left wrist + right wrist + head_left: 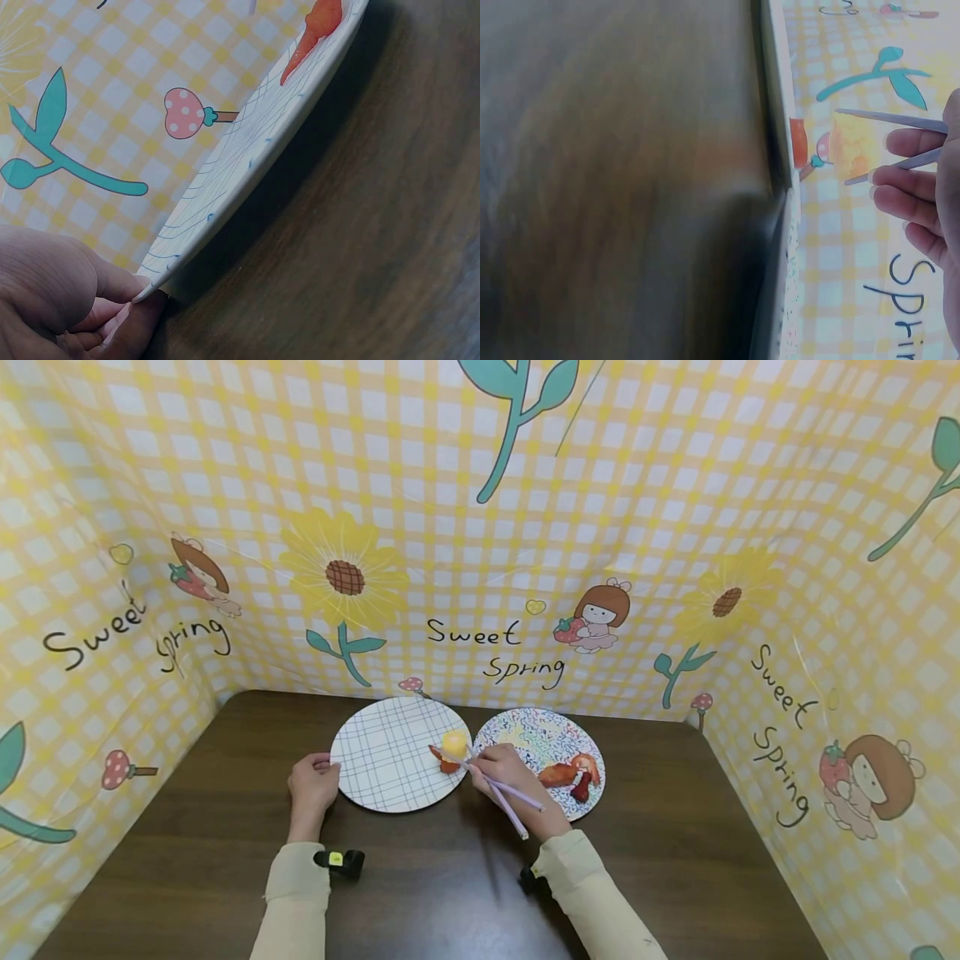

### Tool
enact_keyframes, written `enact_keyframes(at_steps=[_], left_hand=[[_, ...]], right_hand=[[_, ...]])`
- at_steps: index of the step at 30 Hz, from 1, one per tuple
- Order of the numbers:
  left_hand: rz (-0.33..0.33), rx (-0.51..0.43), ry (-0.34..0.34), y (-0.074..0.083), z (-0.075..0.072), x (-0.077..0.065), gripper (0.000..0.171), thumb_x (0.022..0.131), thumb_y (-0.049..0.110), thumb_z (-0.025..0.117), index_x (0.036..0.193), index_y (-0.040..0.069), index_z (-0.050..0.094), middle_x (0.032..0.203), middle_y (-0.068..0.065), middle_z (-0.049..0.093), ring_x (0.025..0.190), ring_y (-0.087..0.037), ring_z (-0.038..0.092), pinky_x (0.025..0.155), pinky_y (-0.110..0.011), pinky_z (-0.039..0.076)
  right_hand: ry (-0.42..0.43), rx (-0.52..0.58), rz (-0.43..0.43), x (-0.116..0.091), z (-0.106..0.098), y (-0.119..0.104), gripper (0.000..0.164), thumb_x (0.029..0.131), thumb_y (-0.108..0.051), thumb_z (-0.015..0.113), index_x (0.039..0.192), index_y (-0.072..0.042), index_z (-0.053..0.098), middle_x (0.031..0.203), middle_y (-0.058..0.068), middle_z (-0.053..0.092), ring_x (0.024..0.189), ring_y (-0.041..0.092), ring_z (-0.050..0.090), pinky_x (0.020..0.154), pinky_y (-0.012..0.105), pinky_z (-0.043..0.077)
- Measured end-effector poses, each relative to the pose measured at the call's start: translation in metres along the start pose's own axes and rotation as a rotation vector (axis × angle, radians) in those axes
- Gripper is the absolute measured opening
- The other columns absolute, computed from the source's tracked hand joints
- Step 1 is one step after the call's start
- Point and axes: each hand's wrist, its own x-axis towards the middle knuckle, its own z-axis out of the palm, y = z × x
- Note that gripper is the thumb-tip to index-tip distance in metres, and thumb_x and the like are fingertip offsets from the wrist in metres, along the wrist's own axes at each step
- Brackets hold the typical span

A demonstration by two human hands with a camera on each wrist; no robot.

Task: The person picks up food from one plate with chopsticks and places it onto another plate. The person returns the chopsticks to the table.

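Note:
My left hand (pixel 313 785) grips the left rim of a white plate with blue grid lines (pixel 390 760); the left wrist view shows the thumb above the rim and fingers below. A pointed orange-red food piece (pixel 324 19) lies on this plate's right side. My right hand (pixel 506 772) holds a pair of pale purple chopsticks (pixel 512 814). Between the tips they pinch a yellow food piece (pixel 855 142), blocky in the right wrist view, its kind unclear. It is over the right part of the grid plate, near the orange-red piece.
Right of the grid plate stands a speckled multicoloured plate (pixel 525 727), partly behind my right hand. It bears an orange-brown piece (pixel 557 774), a shrimp-like orange piece (pixel 587 766) and a dark red piece (pixel 581 788). A yellow checked cloth (pixel 465 552) walls the brown table (pixel 420 877).

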Motion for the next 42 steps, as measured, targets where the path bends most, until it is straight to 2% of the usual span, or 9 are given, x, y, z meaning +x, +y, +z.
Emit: enact_keyframes(at_steps=[9,17,24,29,42], left_hand=[[-0.016,0.01,0.001,0.0,0.001,0.0,0.037,0.101,0.012,0.054,0.131,-0.009,0.056,0.126,-0.03,0.058,0.119,-0.043,0.056,0.099,-0.053,0.047],[-0.015,0.008,0.006,-0.001,0.002,0.001,0.037,0.1,0.013,0.055,0.13,-0.009,0.057,0.125,-0.03,0.059,0.118,-0.042,0.057,0.099,-0.052,0.048],[-0.019,0.008,0.004,-0.001,0.003,-0.001,0.037,0.1,0.013,0.055,0.13,-0.01,0.057,0.125,-0.03,0.059,0.117,-0.043,0.057,0.098,-0.052,0.048],[-0.019,0.01,0.007,0.0,0.002,-0.001,0.037,0.1,0.012,0.055,0.13,-0.01,0.057,0.124,-0.03,0.059,0.117,-0.043,0.057,0.098,-0.053,0.048],[-0.022,0.008,0.002,0.003,0.001,-0.001,0.037,0.101,0.011,0.055,0.131,-0.01,0.056,0.126,-0.03,0.058,0.118,-0.043,0.056,0.1,-0.053,0.047]], right_hand=[[-0.012,0.024,-0.036,0.004,0.014,-0.009,0.008,0.087,-0.003,0.071,0.092,-0.003,0.077,0.08,0.002,0.066,0.074,0.019,0.06,0.072,0.031,0.05],[-0.017,0.042,-0.063,0.01,0.024,-0.017,0.012,0.085,-0.004,0.076,0.097,-0.001,0.078,0.085,0.006,0.071,0.075,0.017,0.065,0.07,0.025,0.053],[-0.061,0.072,-0.07,0.011,0.035,-0.015,0.005,0.089,-0.006,0.072,0.087,-0.007,0.076,0.081,0.001,0.069,0.072,0.012,0.062,0.069,0.018,0.051],[-0.082,0.093,-0.037,0.015,0.038,-0.018,0.016,0.092,-0.004,0.069,0.077,-0.009,0.073,0.073,0.0,0.067,0.065,0.011,0.059,0.062,0.018,0.048],[-0.225,0.068,0.11,0.022,0.038,-0.022,0.021,0.097,-0.01,0.065,0.078,-0.009,0.074,0.08,0.002,0.071,0.07,0.012,0.062,0.065,0.018,0.05]])
